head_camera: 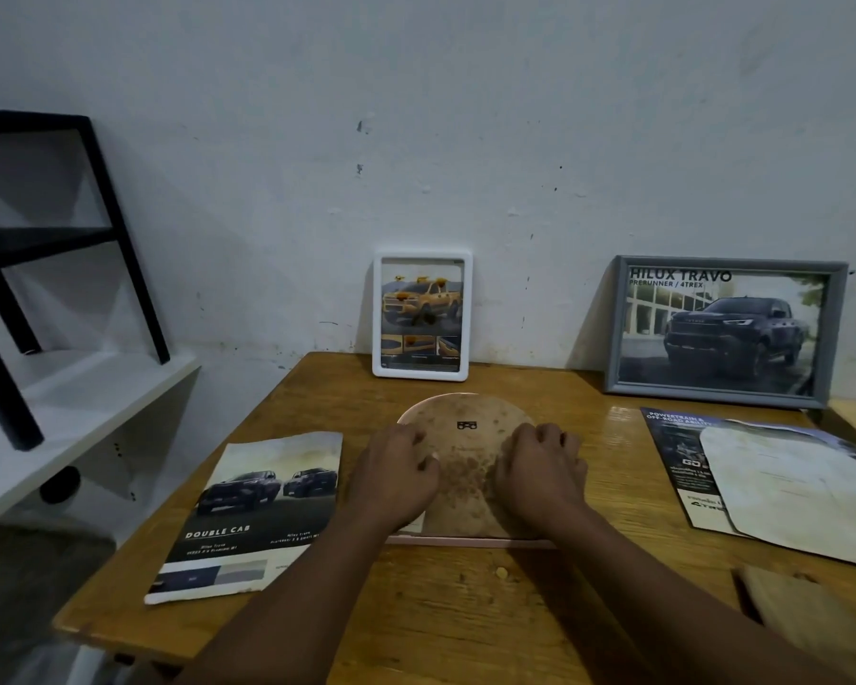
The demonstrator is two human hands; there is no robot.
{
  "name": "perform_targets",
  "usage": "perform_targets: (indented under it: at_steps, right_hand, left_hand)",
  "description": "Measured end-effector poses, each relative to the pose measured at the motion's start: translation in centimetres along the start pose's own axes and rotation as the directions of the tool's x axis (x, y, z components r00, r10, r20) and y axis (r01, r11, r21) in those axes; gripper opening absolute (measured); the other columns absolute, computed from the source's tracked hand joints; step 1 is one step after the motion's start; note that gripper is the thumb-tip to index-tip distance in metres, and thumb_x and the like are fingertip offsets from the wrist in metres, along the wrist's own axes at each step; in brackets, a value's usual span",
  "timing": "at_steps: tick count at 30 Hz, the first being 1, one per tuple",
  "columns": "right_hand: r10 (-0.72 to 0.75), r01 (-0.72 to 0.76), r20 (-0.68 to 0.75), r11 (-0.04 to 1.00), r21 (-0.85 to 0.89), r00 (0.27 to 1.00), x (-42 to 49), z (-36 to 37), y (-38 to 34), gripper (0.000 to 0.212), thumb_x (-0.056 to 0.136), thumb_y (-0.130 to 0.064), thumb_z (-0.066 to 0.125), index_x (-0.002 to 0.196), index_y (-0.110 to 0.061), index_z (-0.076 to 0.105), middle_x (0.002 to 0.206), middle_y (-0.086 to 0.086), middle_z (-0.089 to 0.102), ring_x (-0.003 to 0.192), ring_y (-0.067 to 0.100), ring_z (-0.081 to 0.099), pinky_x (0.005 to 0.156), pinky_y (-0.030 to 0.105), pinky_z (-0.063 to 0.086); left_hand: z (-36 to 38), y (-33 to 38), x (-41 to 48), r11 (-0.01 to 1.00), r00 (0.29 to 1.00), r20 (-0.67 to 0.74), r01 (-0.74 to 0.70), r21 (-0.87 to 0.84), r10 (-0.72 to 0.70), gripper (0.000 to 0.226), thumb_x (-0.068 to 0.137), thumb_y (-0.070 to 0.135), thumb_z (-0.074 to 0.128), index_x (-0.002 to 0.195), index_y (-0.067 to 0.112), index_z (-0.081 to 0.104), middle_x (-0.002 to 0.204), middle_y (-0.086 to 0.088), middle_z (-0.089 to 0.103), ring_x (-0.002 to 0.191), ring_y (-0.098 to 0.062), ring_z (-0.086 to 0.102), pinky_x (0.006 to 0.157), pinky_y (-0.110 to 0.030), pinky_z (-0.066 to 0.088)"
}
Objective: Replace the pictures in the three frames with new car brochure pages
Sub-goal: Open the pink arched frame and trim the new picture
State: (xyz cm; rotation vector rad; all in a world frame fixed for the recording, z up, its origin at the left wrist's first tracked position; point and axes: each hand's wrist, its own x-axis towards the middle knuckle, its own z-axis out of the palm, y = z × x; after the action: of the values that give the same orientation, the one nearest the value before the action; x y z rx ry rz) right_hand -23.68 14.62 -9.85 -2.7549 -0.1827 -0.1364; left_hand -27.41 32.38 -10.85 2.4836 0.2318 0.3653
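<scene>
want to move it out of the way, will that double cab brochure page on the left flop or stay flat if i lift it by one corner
The glossy Double Cab brochure page would probably flop: it is a single thin sheet, and its edges already curl off the wooden table. It looks light, so a push should slide it easily. It overhangs the table's left edge, so it could slip off.

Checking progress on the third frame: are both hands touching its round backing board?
Touching. The head view shows the left hand and right hand pressed flat on the round backing board.
</scene>
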Motion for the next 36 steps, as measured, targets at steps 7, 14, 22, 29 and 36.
perform_targets:
  at_steps: [7,14,22,29,36]
  right_hand:
    - [-0.227,0.230,0.068,0.973,-0.035,0.971,2.0,-0.2,1.3,0.059,0.099,-0.050,0.039,0.149,-0.019,0.032,0.162,0.006,0.022,0.151,0.025,0.011,0.119,0.049,0.016]
    - [-0.281,0.288,0.112,0.957,-0.044,0.953,2.1,1.1,0.9,0.048,0.101,-0.051,0.030,0.139,-0.023,0.039,0.153,0.007,0.036,0.144,0.025,0.027,0.117,0.046,0.026]
    - [-0.284,0.318,0.196,0.933,-0.168,0.938,5.1,-0.2,-0.2,0.056,0.098,-0.055,0.034,0.143,-0.022,0.037,0.151,0.007,0.039,0.139,0.026,0.034,0.114,0.048,0.029]
    - [-0.378,0.396,0.199,0.917,-0.056,0.904,5.8,1.4,0.5,0.048,0.103,-0.047,0.024,0.145,-0.025,0.032,0.158,0.001,0.032,0.147,0.018,0.024,0.121,0.048,0.013]
    - [-0.357,0.370,0.141,0.925,-0.082,0.924,5.9,1.6,0.0,0.046,0.102,-0.044,0.028,0.142,-0.022,0.037,0.149,0.003,0.044,0.139,0.019,0.037,0.120,0.044,0.021]
  left_hand:
    - [0.9,-0.5,0.4,0.989,0.984,0.155,-0.106,0.105,0.089,0.054,0.104,0.044,0.046,0.154,0.024,0.039,0.165,0.004,0.029,0.155,-0.019,0.015,0.124,-0.051,0.023]
    - [1.4,-0.9,0.9,0.993,0.968,0.240,-0.089,0.082,0.067,0.060,0.106,0.050,0.040,0.160,0.029,0.024,0.170,0.006,0.014,0.157,-0.018,0.000,0.127,-0.049,0.012]
    - [0.9,1.4,3.5,0.891,0.950,0.281,-0.243,0.383,0.138,0.059,0.106,0.047,0.032,0.160,0.024,0.023,0.168,-0.005,0.021,0.154,-0.026,0.017,0.126,-0.047,0.015]
    - [2.4,0.5,3.8,0.893,0.933,0.329,-0.266,0.363,0.145,0.061,0.109,0.046,0.019,0.163,0.028,-0.001,0.172,0.004,-0.004,0.157,-0.015,-0.007,0.127,-0.040,-0.005]
    - [2.4,0.8,3.9,0.892,0.936,0.320,-0.265,0.366,0.147,0.062,0.108,0.047,0.021,0.163,0.028,0.000,0.172,0.002,0.001,0.158,-0.017,-0.002,0.127,-0.040,-0.001]
